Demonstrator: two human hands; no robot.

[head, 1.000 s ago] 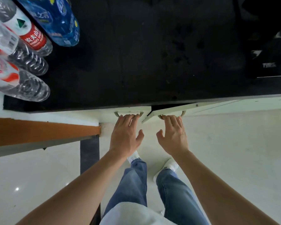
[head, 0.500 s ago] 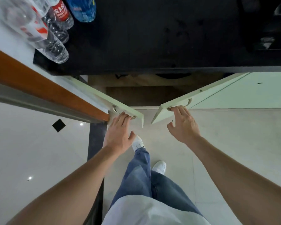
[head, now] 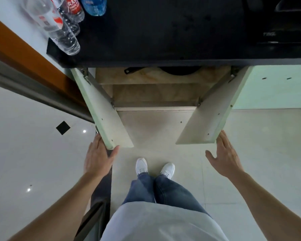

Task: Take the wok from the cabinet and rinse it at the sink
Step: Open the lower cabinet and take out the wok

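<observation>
The cabinet under the black countertop (head: 163, 32) stands wide open. Inside on the upper shelf lies a dark wok (head: 180, 70), mostly hidden by the counter edge, with its black handle (head: 131, 70) pointing left. My left hand (head: 98, 157) rests on the outer end of the left door (head: 104, 115), thumb against its corner. My right hand (head: 224, 155) is flat and spread, its fingertips touching the outer edge of the right door (head: 207, 117). No sink is in view.
Several water bottles (head: 63, 28) lie on the counter's left end. An orange-brown ledge (head: 24, 54) runs diagonally at left. A pale green cabinet front (head: 276, 87) continues to the right. My feet (head: 155, 168) stand on the light tile floor.
Both doors swung from nearly closed to fully open, revealing the shelf and wok. My fingers left the handles and now lie on the doors' outer edges; I stepped back.
</observation>
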